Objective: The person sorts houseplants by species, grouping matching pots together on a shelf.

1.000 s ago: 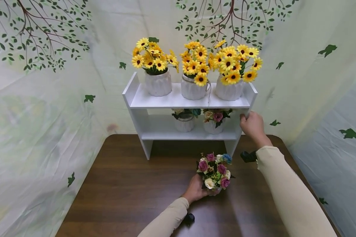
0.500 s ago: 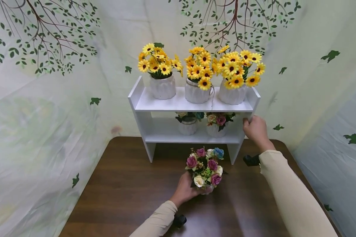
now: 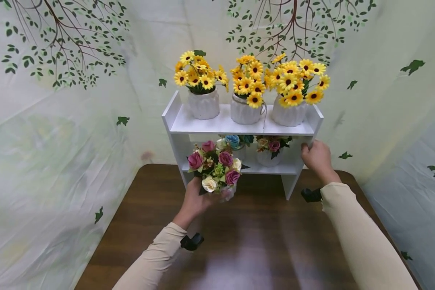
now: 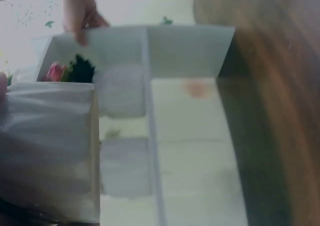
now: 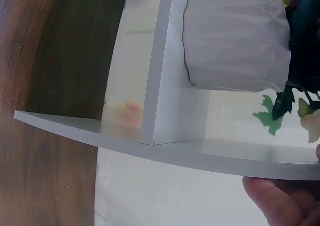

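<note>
In the head view my left hand (image 3: 198, 200) grips a white pot (image 3: 230, 193) of purple and cream roses (image 3: 217, 163). It holds the pot in front of the left half of a white two-tier shelf (image 3: 210, 125), off the table. That pot looms close in the left wrist view, its white side (image 4: 47, 151) filling the left. My right hand (image 3: 317, 159) holds the edge of the shelf's right side panel; in the right wrist view the panel (image 5: 220, 163) runs between its fingers. On the lower tier stand two rose pots, the right one (image 3: 269, 158) plainest; the held roses partly cover the other.
Three white pots of yellow daisy-like flowers, left (image 3: 204, 105), middle (image 3: 245, 110) and right (image 3: 289, 112), line the top tier. The shelf stands at the back of a brown wooden table (image 3: 246, 241). Behind hangs a leaf-printed cloth (image 3: 145, 48).
My left hand has carried the rose pot left and up from low over the table to before the lower tier. The right hand keeps its hold on the side panel. The head view shifted slightly.
</note>
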Demonstrator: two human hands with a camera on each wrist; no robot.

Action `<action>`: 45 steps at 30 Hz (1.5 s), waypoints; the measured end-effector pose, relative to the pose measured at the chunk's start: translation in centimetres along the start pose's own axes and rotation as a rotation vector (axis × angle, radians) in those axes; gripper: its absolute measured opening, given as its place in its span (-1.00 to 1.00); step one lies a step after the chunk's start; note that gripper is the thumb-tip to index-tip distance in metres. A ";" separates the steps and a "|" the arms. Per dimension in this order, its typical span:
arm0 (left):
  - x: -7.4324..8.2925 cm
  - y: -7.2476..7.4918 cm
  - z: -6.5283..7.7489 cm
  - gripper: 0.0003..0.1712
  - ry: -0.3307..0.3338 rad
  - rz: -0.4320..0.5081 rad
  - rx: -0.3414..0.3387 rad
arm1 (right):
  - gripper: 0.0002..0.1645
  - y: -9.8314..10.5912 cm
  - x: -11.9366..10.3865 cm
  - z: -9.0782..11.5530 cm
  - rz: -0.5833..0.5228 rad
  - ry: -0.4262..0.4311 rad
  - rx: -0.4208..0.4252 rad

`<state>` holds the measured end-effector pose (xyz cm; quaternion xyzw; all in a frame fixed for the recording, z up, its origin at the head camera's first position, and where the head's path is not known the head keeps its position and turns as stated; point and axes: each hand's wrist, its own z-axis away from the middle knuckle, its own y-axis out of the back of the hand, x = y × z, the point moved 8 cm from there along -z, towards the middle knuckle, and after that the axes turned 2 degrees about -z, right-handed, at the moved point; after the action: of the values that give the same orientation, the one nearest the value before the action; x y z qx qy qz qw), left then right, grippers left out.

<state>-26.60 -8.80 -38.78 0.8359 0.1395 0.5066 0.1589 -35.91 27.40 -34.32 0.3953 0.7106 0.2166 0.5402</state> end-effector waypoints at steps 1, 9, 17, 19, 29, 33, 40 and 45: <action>0.2 0.5 -0.2 -0.09 -0.003 -0.010 0.013 | -0.61 0.0 -0.1 0.0 0.001 0.002 0.001; -1.1 3.0 -2.3 -0.07 0.090 -0.131 0.224 | -0.61 0.2 -0.1 0.0 -0.004 0.000 -0.002; -4.0 3.3 -3.2 -0.01 0.140 -0.305 0.435 | -0.61 -0.2 -0.1 0.3 -0.003 -0.003 -0.012; -4.3 3.2 -3.4 -0.02 0.134 -0.307 0.464 | -0.61 -0.3 0.0 0.4 -0.006 -0.004 -0.016; -4.8 2.3 -4.7 0.01 0.084 -0.240 0.495 | -0.61 0.1 -0.1 0.4 -0.003 -0.003 -0.007; -5.3 2.2 -4.7 -0.01 0.111 -0.243 0.495 | -0.60 0.2 -0.2 0.3 -0.002 0.004 0.001; -6.4 2.3 -5.3 -0.01 0.161 -0.204 0.482 | -0.59 0.2 0.0 0.2 -0.001 -0.010 -0.005; -7.2 2.3 -6.2 -0.09 0.231 -0.201 0.455 | -0.59 0.0 0.0 0.2 0.001 -0.014 -0.010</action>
<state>-35.14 -12.96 -40.90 0.7686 0.3492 0.5360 -0.0005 -35.68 27.36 -34.39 0.3945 0.7055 0.2173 0.5472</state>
